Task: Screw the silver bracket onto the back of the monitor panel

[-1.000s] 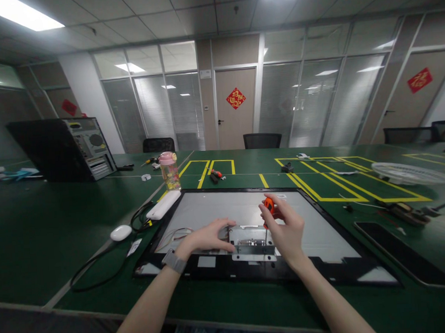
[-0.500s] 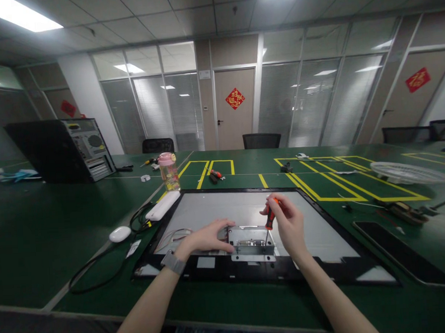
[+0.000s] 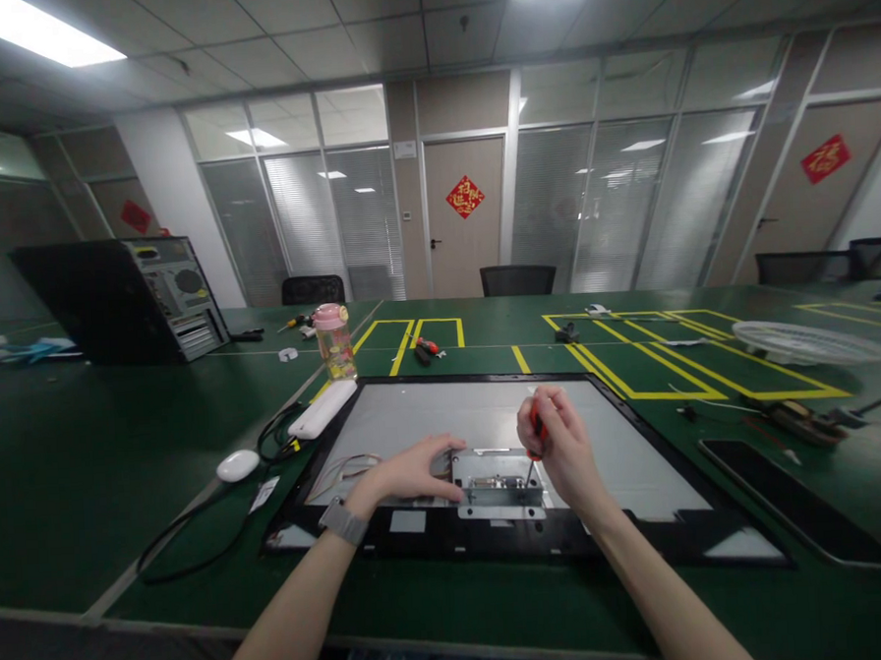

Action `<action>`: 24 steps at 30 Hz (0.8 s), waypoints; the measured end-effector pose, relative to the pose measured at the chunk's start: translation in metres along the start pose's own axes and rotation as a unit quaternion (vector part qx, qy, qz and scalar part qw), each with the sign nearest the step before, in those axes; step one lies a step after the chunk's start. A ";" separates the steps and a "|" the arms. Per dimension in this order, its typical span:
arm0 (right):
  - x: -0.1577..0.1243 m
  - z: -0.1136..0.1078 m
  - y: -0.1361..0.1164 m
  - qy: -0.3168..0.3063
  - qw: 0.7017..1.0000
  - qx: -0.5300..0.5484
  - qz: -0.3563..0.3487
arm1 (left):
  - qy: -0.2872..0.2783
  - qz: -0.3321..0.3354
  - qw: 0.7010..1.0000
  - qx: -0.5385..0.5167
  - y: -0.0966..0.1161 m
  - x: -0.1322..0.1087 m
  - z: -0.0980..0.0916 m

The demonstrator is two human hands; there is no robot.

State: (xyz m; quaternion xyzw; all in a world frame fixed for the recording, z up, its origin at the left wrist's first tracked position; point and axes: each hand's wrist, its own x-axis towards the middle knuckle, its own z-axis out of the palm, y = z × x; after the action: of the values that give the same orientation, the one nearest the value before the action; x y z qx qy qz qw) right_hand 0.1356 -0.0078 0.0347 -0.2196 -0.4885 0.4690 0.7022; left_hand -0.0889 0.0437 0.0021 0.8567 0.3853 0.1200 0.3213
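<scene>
A large monitor panel (image 3: 625, 463) with a black frame lies face down on the green table. A small metal bracket (image 3: 493, 477) sits near its front edge. My left hand (image 3: 416, 465), with a watch on the wrist, rests flat on the bracket's left end, fingers stretched out. My right hand (image 3: 559, 446) is closed round an orange-handled screwdriver (image 3: 536, 438) held upright, its tip down on the bracket's right side.
A white power adapter (image 3: 323, 407), a white puck (image 3: 237, 465) and black cable (image 3: 192, 525) lie left of the panel. A pink-lidded bottle (image 3: 335, 339) and a computer case (image 3: 125, 297) stand behind. A black panel (image 3: 796, 503) and fan grille (image 3: 810, 340) lie right.
My right hand has shifted its grip on the screwdriver, fingers now covering most of the orange handle. The left hand has stayed on the bracket.
</scene>
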 end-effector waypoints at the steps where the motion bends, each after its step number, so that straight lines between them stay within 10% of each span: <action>1: 0.000 0.000 0.001 0.000 1.000 -0.006 0.001 | 0.000 -0.002 1.000 0.000 -0.001 0.001 0.000; 24: 0.000 0.002 0.001 -0.005 0.998 0.029 0.060 | 0.003 0.000 1.000 -0.005 0.004 -0.002 -0.001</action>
State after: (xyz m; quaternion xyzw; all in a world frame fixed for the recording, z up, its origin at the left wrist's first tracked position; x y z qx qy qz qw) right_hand 0.1335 -0.0078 0.0348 -0.2258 -0.4641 0.5254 0.6764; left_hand -0.0882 0.0410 0.0054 0.8546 0.3859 0.1247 0.3245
